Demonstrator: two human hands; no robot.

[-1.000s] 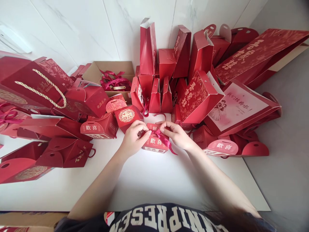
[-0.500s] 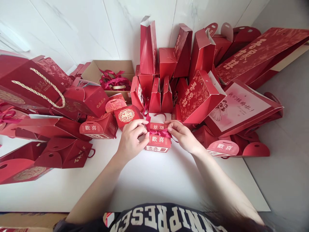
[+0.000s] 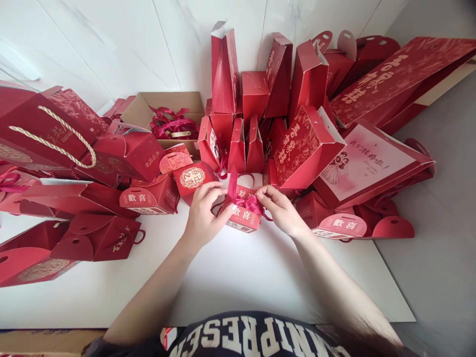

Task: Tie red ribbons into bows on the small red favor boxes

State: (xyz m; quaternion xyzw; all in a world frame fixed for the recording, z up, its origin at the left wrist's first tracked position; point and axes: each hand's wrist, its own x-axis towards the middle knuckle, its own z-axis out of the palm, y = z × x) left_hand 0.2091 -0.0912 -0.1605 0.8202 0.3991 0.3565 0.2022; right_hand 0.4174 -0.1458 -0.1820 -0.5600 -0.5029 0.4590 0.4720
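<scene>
A small red gift box (image 3: 240, 223) with pale Chinese characters sits on the white table in front of me, turned at a slight angle. Around it runs a magenta satin ribbon (image 3: 246, 201) tied in a bow, one tail standing upright at the left. My left hand (image 3: 205, 210) curls at the box's left side. Its thumb presses at the bow's left part and the index fingertip lies close to the upright tail; the exact grip is partly hidden. On the right, my right hand (image 3: 279, 208) pinches the bow's right loop between thumb and index finger.
Behind the hands stand several tall red paper boxes (image 3: 225, 74). A cardboard box (image 3: 130, 116) of loose ribbons (image 3: 173, 124) is at the back left. Red gift boxes (image 3: 148, 196) and a rope-handled bag (image 3: 37, 134) crowd the left; a picture-fronted bag (image 3: 366, 158) leans right.
The gift box has turned slightly in my hands. The ribbon's left tail now stands up higher, and my left thumb has moved right onto the bow. The view has shifted a little.
</scene>
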